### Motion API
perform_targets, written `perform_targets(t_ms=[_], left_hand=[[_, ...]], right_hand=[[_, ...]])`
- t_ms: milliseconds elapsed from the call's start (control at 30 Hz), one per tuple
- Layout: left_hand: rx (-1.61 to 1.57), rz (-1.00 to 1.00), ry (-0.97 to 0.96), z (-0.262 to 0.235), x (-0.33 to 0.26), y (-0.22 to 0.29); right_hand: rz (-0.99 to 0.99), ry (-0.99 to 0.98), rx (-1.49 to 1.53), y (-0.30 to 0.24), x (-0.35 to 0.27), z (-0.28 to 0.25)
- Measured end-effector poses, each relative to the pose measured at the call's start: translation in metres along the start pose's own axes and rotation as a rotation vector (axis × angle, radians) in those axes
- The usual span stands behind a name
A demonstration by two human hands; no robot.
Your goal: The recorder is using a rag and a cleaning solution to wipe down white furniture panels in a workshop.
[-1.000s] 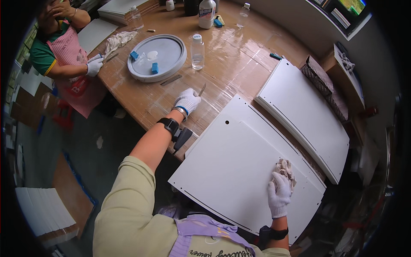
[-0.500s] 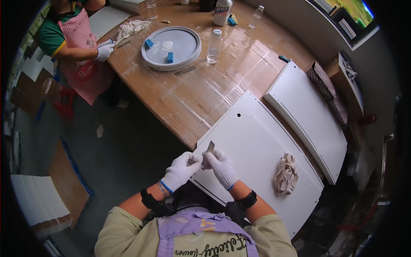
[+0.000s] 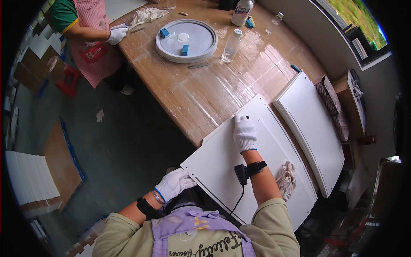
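A white panel [image 3: 222, 167] with small holes lies across the near corner of the table. My left hand [image 3: 174, 184], in a white knit glove, touches the panel's near left corner with its fingers stretched out. Farther up the panel, beside a dark round hole, my right hand [image 3: 245, 133] is closed, also gloved. What it holds, if anything, is hidden under the fingers. A crumpled cream rag [image 3: 286, 180] lies on the panel to the right of my right forearm.
A stack of white panels [image 3: 310, 128] stands at right. On the brown table [image 3: 184, 94] are a round grey lid [image 3: 199, 38] with blue blocks, a metal strip [image 3: 199, 65], a clear bottle [image 3: 231, 46] and a white bottle [image 3: 242, 13]. A co-worker's gloved hand [image 3: 117, 34] rests at the far left edge.
My hands, which were together around a thin metal blade, have parted. The right went up the panel to near the hole; the left moved down and left to the corner. The blade no longer shows.
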State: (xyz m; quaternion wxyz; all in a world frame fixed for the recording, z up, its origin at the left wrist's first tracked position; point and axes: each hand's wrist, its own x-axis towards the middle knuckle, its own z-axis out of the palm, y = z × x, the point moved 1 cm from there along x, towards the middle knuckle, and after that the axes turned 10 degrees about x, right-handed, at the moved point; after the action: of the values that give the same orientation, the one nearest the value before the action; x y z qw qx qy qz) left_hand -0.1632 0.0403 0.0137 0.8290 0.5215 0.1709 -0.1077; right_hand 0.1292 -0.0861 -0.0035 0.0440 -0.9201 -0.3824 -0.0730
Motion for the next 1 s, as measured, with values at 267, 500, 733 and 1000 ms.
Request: perform_targets(t_ms=[267,500,733,1000], left_hand=[[-0.605,-0.196,-0.001,-0.006,-0.002,-0.004],[-0.711,-0.202,-0.081,-0.005,-0.011,-0.01],[-0.805,-0.13,-0.14,-0.007,-0.014,-0.022],[-0.844,-0.202,-0.107,-0.012,-0.013,-0.037]], right_hand=[[-0.257,-0.424,0.292,-0.11,-0.064,-0.033],[-0.006,-0.164,0.121,-0.084,-0.054,-0.018],[-0.232,-0.374,0.459,-0.134,-0.087,-0.035],[-0.375,-0.457,0.362,-0.161,-0.119,-0.029]])
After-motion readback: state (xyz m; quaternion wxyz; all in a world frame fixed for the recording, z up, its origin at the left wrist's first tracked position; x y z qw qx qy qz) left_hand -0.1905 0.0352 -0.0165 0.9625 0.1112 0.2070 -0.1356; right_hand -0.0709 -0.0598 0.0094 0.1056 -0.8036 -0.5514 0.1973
